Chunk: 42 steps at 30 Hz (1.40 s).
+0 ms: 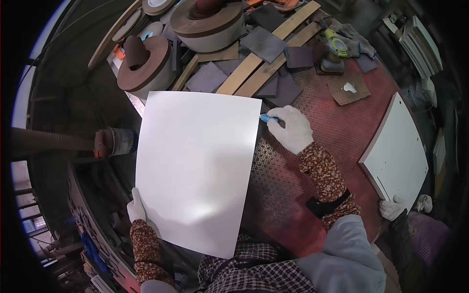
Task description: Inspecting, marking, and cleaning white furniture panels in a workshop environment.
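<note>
A large white panel with a glossy face lies in front of me, tilted slightly. My left hand, in a white glove, grips the panel's lower left edge, its thumb pointing up along it. My right hand, also gloved, is closed around a small blue tool. That tool's tip is at the panel's upper right edge; whether it touches cannot be made out. The exact kind of tool is hidden by the fingers.
A worn red mesh-covered table spreads beneath. Behind the panel are rolls of brown abrasive, dark abrasive sheets, wooden strips and a yellow-green sander. At right, another person's gloved hand holds a drilled white board.
</note>
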Each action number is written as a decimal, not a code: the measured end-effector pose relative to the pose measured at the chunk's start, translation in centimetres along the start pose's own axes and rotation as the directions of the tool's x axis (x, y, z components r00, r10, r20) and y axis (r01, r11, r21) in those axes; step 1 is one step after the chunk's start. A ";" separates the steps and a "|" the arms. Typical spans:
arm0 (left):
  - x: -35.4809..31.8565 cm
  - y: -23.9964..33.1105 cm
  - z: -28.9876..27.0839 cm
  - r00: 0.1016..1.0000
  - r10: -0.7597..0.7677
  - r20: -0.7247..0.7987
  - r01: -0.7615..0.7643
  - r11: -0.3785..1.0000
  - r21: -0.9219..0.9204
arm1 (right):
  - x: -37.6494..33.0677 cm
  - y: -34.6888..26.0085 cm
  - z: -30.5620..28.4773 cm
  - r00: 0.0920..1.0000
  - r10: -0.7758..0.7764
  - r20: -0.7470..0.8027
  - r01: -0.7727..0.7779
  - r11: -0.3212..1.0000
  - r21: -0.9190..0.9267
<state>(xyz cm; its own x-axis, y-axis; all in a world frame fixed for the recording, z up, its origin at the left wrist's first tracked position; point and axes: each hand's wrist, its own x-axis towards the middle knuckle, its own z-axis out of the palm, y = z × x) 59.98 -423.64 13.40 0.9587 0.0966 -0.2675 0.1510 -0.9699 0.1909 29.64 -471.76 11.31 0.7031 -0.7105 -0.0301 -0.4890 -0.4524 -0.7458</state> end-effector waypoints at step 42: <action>0.5 -0.9 0.8 1.000 0.015 -0.028 -0.016 0.999 -0.043 | -0.3 0.3 0.1 0.995 -0.055 0.080 0.057 0.998 -0.016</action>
<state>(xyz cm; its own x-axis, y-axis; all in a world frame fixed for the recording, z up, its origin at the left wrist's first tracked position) 60.16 -422.85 12.36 0.9671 0.0886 -0.2383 0.1461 -0.9607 0.2360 29.32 -471.64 10.98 0.7679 -0.6392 -0.0417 -0.4566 -0.5006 -0.7355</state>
